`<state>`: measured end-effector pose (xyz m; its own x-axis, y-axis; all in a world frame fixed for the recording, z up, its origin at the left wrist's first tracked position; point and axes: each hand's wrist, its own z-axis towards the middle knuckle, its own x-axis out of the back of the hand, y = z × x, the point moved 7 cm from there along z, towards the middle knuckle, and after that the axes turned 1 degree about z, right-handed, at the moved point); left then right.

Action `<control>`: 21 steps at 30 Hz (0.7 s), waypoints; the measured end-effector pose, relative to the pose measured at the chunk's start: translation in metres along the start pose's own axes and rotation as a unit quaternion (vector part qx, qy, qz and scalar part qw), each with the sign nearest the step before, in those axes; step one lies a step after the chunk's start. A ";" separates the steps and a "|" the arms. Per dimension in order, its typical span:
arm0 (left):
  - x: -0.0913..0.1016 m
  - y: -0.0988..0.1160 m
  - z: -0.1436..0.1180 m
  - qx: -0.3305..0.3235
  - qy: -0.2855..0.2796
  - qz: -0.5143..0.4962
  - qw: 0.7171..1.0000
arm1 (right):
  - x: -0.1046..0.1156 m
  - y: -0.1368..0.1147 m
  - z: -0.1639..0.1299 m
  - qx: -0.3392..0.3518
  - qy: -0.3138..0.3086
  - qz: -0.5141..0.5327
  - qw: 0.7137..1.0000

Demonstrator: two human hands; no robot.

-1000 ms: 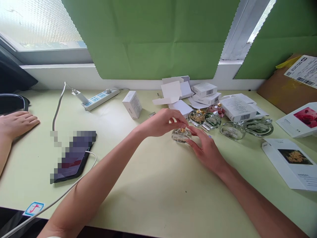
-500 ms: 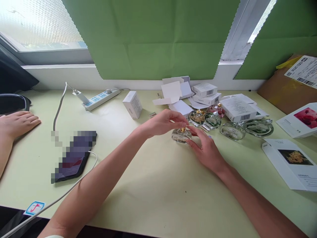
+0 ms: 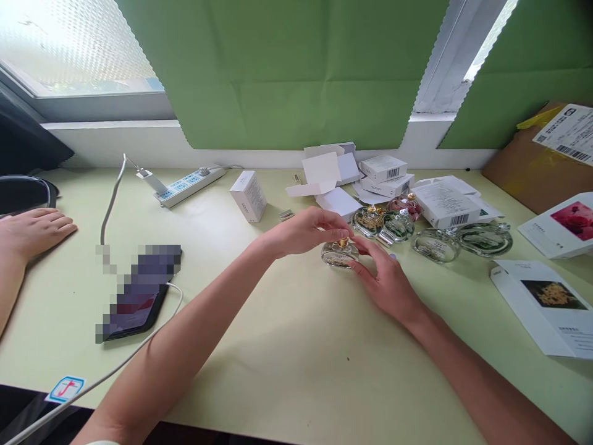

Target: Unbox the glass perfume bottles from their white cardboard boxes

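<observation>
A small clear glass perfume bottle with a gold neck stands upright on the pale table. My left hand reaches over from the left, its thumb and fingers closed at the bottle's gold top. From the right, my right hand grips the side of the glass with thumb and fingers. Just behind my hands are more bottles: one with a gold top, a greenish one and a pink one. Two larger clear bottles lie to the right.
White boxes and unfolded cartons lie at the back. A white box stands left of them, near a power strip. A phone with a cable lies left; another person's hand rests beyond. A cardboard box stands right.
</observation>
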<state>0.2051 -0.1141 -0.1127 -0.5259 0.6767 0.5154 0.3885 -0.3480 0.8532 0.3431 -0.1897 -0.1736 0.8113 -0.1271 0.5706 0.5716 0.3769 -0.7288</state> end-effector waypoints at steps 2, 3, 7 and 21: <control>0.000 -0.001 0.000 0.003 0.002 0.002 1.000 | 0.000 0.000 0.000 0.001 0.000 -0.001 1.000; 0.001 -0.001 0.000 0.004 0.002 0.003 1.000 | -0.001 0.001 0.000 0.002 0.000 -0.001 1.000; 0.000 0.000 -0.001 0.008 0.006 0.010 1.000 | -0.001 0.001 0.001 0.002 0.001 -0.004 1.000; -0.005 0.009 -0.002 -0.006 0.022 0.075 0.997 | 0.006 -0.008 0.005 0.001 0.004 0.006 1.000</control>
<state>0.2098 -0.1226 -0.1074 -0.4947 0.5880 0.6400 0.4561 -0.4512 0.7671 0.3422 -0.1890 -0.1624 0.8186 -0.1297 0.5595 0.5622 0.3799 -0.7346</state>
